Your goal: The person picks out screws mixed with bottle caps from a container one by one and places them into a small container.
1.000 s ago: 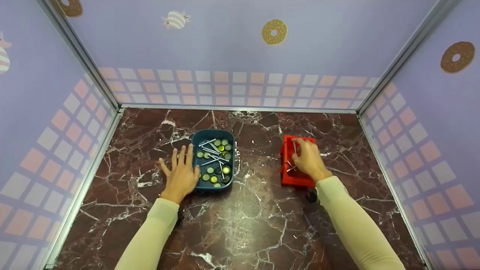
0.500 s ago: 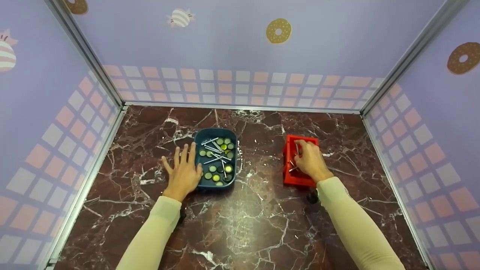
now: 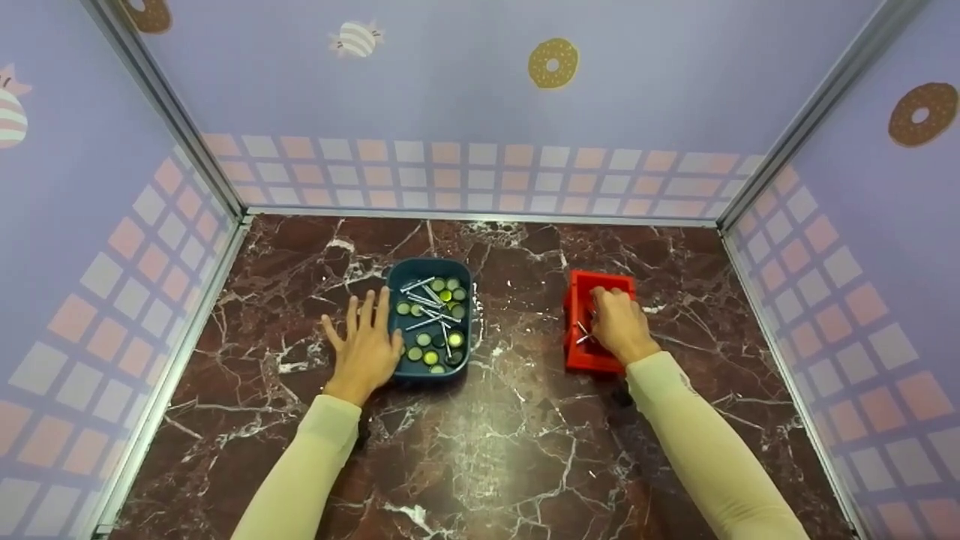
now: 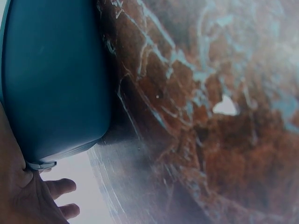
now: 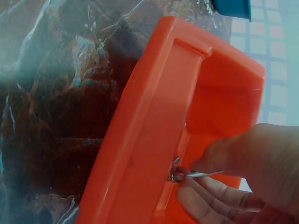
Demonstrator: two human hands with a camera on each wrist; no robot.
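My left hand (image 3: 364, 356) lies along the left side of a dark blue tray (image 3: 467, 330), fingers spread, thumb at its rim. In the left wrist view the tray's smooth outer wall (image 4: 56, 79) fills the upper left, with fingers beside it. Several silver screws (image 3: 424, 298) and round disc-like pieces (image 3: 415, 353), greenish and yellow, lie in the tray. My right hand (image 3: 621, 326) reaches into a red bin (image 3: 576, 360). In the right wrist view its thumb and fingers pinch a slim silver screw (image 5: 198, 174). Another screw (image 3: 583, 339) shows in the bin; the hand hides part of the inside.
Both containers stand apart on a dark red marbled tabletop (image 3: 510, 450). Lilac panels (image 3: 450, 90) with pink and white squares enclose the back and both sides. Metal strips (image 3: 480, 218) run along the panels' lower edges.
My right hand has lowered slightly into the red bin, and the screw it holds, earlier upright by the fingertips, is now mostly hidden from the head view. The left hand has stayed at the tray.
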